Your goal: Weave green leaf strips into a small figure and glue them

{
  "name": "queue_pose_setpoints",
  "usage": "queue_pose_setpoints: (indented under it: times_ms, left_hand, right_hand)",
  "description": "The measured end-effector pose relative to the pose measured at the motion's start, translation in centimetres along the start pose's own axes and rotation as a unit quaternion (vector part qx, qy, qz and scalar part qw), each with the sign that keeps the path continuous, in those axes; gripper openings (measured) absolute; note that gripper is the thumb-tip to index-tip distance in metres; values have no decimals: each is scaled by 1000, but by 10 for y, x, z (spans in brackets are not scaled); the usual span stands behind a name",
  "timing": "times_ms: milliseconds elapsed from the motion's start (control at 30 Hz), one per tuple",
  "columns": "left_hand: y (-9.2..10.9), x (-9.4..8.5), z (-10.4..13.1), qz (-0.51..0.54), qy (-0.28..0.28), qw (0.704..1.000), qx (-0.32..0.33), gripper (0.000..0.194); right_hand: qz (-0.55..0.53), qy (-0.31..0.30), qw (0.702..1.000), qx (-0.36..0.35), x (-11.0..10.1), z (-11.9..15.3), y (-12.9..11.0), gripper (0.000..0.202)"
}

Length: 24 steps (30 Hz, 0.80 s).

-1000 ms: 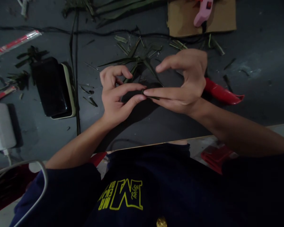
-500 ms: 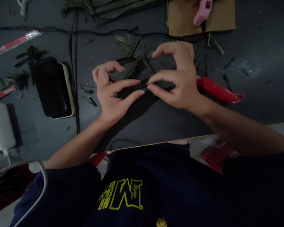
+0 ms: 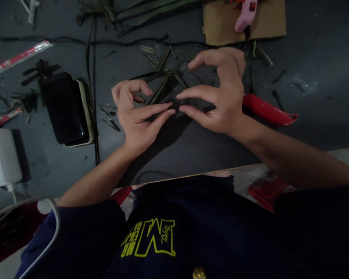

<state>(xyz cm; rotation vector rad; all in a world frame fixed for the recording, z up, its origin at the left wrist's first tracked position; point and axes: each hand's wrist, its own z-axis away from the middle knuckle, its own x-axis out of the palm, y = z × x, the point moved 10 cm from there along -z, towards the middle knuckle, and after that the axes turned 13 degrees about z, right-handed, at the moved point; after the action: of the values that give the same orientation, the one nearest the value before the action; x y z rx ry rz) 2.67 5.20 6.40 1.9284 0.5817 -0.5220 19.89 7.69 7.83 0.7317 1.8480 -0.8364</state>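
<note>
My left hand (image 3: 139, 116) pinches a narrow dark green leaf strip (image 3: 178, 103) between thumb and forefinger, its other fingers curled loosely. My right hand (image 3: 222, 89) has its thumb and forefinger around the strip's other side, tips slightly apart with the dark piece between them. The strip is small and dim, so its exact shape is hard to make out. Just beyond the fingertips, several long cut leaf blades (image 3: 164, 87) lie crossed on the dark table. A red-handled tool (image 3: 269, 110) rests beside my right wrist, its far end hidden behind the hand.
At left lie a black phone (image 3: 64, 108), a white adapter (image 3: 3, 157) and a red-and-clear wrapper (image 3: 20, 58). A pink glue gun (image 3: 246, 17) sits on cardboard (image 3: 221, 27) at the back. A black cable (image 3: 119, 42) crosses the table among leaf scraps.
My right forefinger has lifted and shifted slightly left, widening the gap to its thumb. My left fingertips stay on the strip. The whole view has shifted a little.
</note>
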Motion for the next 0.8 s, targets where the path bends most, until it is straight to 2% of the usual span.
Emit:
queue_pose_setpoints:
  times_ms: [167, 267, 433, 500, 567, 667, 733, 800]
  left_hand:
    - [4, 4, 1, -13, -11, 1000, -10, 33]
    - [8, 5, 2, -24, -5, 1000, -6, 32]
    - [13, -15, 7, -50, 68, 996, 33, 50]
    - [13, -22, 9, -47, 89, 994, 48, 49]
    - [11, -20, 9, -47, 74, 995, 39, 42]
    - [9, -9, 10, -55, 22, 998, 10, 36]
    - [12, -7, 11, -44, 8, 999, 9, 34]
    - [14, -8, 11, -33, 5, 999, 12, 35]
  right_hand:
    - [-14, 15, 999, -27, 0, -1, -8, 33]
    - [-2, -10, 999, -36, 7, -2, -10, 32]
    - [16, -43, 998, -52, 19, -5, -4, 24]
    - [15, -49, 996, -69, 23, -5, -4, 23]
    - [14, -49, 995, -80, 23, -6, -4, 22]
    - [18, -32, 996, -84, 9, -8, -2, 27]
    - [30, -1, 997, -73, -12, -7, 6, 41]
    - [46, 36, 998, -31, -36, 1, 24, 50]
